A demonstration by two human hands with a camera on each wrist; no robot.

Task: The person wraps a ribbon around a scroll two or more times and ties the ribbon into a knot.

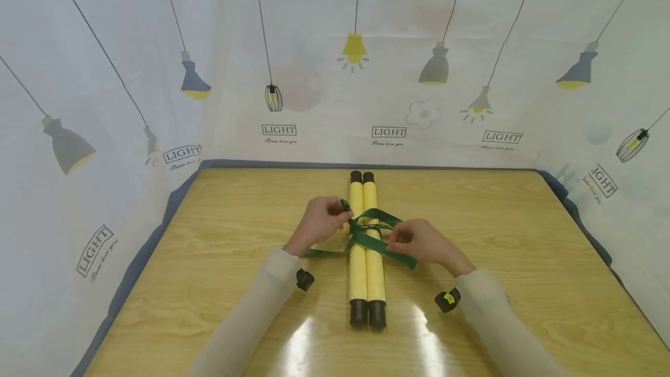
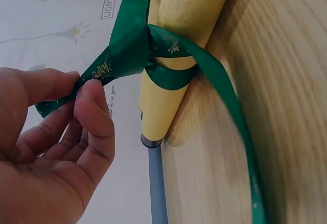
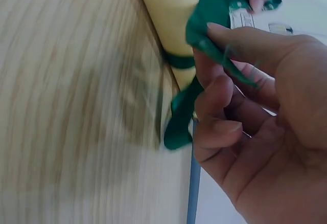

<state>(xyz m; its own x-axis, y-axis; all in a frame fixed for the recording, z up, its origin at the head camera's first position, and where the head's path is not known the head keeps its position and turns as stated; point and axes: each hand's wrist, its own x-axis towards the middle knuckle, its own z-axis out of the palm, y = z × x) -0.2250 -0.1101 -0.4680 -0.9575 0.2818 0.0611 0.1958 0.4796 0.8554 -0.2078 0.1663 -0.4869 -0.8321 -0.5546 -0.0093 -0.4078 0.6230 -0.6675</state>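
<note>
Two yellow tubes with black end caps lie side by side on the table, pointing away from me. A green ribbon with gold print wraps round their middle and crosses in a knot on top. My left hand pinches one ribbon end between thumb and forefinger, just left of the knot; in the left wrist view the printed end sticks out past the fingertips. On the other side my right hand pinches another stretch of the ribbon between thumb and forefinger. A loose ribbon tail trails over the wood at left.
The wooden table has a blue-grey edge along its back and sides. Behind it hangs a white cloth printed with lamps. Dark wrist-camera mounts stick out by both sleeves.
</note>
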